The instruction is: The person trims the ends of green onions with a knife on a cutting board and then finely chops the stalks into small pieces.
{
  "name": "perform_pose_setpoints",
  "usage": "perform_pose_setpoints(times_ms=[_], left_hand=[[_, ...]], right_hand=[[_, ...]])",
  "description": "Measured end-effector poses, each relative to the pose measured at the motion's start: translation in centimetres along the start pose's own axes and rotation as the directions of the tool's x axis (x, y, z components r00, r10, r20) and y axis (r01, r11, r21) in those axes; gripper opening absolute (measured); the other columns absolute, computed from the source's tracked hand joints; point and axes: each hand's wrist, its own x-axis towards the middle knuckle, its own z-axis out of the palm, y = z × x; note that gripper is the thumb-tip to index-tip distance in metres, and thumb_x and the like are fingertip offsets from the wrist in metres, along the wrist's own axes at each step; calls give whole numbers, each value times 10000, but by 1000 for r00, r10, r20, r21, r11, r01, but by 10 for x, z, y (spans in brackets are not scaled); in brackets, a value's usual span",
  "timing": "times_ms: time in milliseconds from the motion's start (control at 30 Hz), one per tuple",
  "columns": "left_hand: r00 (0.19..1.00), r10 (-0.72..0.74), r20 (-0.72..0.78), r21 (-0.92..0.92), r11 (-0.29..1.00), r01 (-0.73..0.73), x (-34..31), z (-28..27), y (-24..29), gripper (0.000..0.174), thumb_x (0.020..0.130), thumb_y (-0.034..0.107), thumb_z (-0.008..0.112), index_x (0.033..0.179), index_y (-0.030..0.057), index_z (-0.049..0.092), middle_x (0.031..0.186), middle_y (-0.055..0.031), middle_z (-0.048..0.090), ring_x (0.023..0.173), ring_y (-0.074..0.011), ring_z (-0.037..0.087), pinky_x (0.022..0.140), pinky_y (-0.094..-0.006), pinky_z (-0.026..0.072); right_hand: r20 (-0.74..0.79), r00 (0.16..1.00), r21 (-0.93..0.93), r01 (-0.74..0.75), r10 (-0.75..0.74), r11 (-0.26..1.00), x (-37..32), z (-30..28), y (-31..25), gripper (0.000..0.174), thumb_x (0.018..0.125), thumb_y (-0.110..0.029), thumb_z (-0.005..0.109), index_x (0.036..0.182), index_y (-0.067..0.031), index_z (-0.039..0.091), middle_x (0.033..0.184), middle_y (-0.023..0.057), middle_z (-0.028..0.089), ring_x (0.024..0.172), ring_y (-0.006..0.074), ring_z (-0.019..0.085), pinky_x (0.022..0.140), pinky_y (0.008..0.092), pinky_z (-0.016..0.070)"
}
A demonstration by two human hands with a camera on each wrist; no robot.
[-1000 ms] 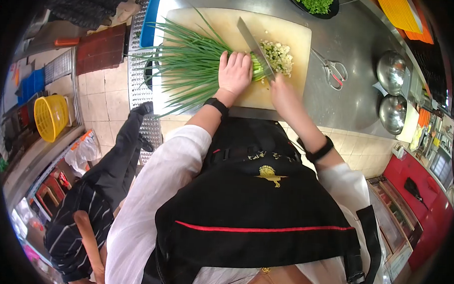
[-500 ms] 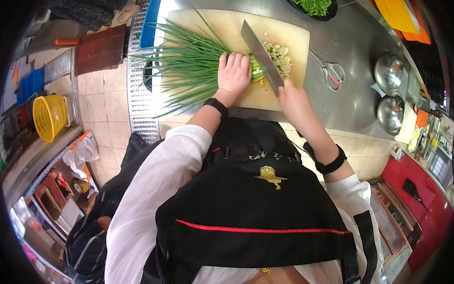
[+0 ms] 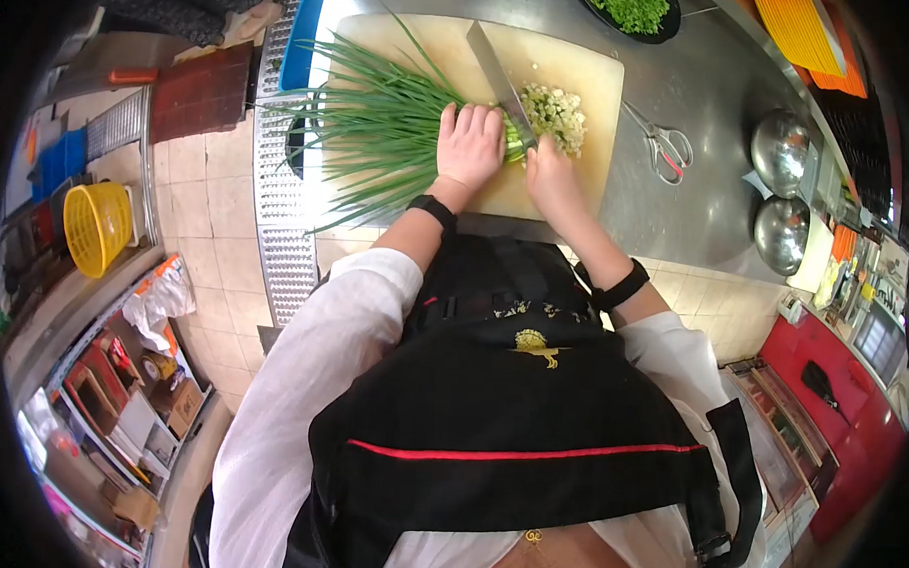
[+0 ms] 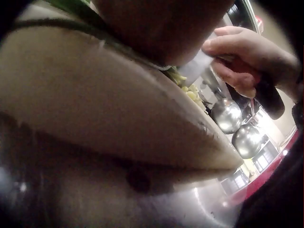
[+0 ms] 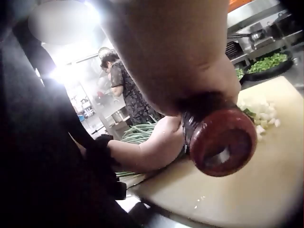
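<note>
A large bunch of spring onions (image 3: 380,116) lies across the white cutting board (image 3: 597,74), green tops to the left. My left hand (image 3: 470,149) grips the bunch near its pale ends, fingers laid over the stalks. With my right hand (image 3: 558,182) I hold a broad kitchen knife (image 3: 494,73), its blade slanting across the cut ends just right of the left hand. The knife's round reddish handle end (image 5: 223,142) sticks out of the fist in the right wrist view. Chopped white and pale green pieces (image 3: 560,117) sit in a pile right of the blade.
Scissors (image 3: 669,151) lie on the steel counter (image 3: 637,215) right of the board. Beyond them stand two shiny metal bowls (image 3: 782,150). A black dish of chopped greens (image 3: 634,10) is at the back. A blue tray (image 3: 303,38) borders the board's left side.
The knife and right hand shifted right, then came back left against the stalks. My left hand has stayed on the bunch. A person in dark clothes at the lower left has mostly left view.
</note>
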Motion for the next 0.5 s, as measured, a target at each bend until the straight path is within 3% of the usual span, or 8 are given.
perform_pose_setpoints(times_ms=[167,267,333,500], left_hand=[[999,27,-45,10,1000,-26,0,1,0,147,807,193,543,919,98,545,881,-39,568,904,-209,531,904,-416,339],[1000,18,-23,10,1000,-18,0,-1,1,136,810,190,540,912,99,546,876,-34,570,898,-203,533,902,-412,337],[999,27,-30,19,999,-27,0,0,1,136,809,189,542,914,103,549,875,-28,570,901,-194,534,902,-408,334],[999,29,-13,34,999,-29,-3,-2,0,144,808,192,544,925,109,550,891,-21,568,910,-188,532,900,-401,330]], right_hand=[[-18,999,49,27,-26,998,-5,-11,15,187,864,-165,491,916,7,438,634,250,566,629,435,571,552,512,438],[80,995,30,-59,57,998,-19,-18,18,188,866,-164,491,903,13,441,634,258,560,635,441,566,554,518,429],[40,999,45,-10,9,999,-17,-20,19,291,879,-180,484,1052,54,481,649,262,560,634,434,562,552,497,431],[-40,999,116,31,-26,993,5,-18,14,233,880,-175,477,982,35,463,630,259,554,630,442,560,544,503,429]])
